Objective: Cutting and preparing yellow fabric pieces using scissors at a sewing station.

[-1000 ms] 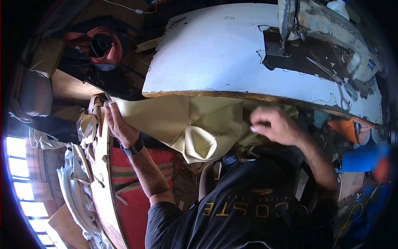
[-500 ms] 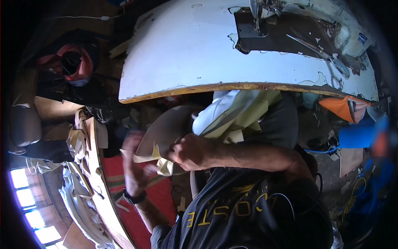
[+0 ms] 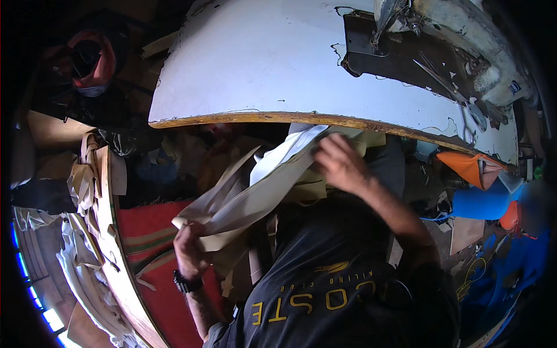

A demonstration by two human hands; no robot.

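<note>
A long, pale cream-grey piece of pliable sheet material (image 3: 261,182) stretches slantwise across my lap, its folded edges lifted at the left. My left hand (image 3: 190,250), with a dark watch on the wrist, grips its lower left end with bent fingers. Over the upper right part of the material is my right hand (image 3: 341,164); its fingers are smeared by motion, so whether they pinch the material is unclear. A white piece (image 3: 285,152) and a yellowish layer (image 3: 307,190) lie against it, close to the table edge.
Ahead stands a white table (image 3: 243,69) with a worn wooden edge. A sewing machine (image 3: 464,46) and scissors (image 3: 473,116) are at its right. To the left, a wooden board (image 3: 110,220) borders a red striped cloth (image 3: 168,226). An orange pouch (image 3: 464,166) and blue roll (image 3: 478,201) lie right.
The sheet material, bunched and swung between both hands before, is now spread out lengthwise. My right hand has moved away from the left, up toward the table; my left now grips the end.
</note>
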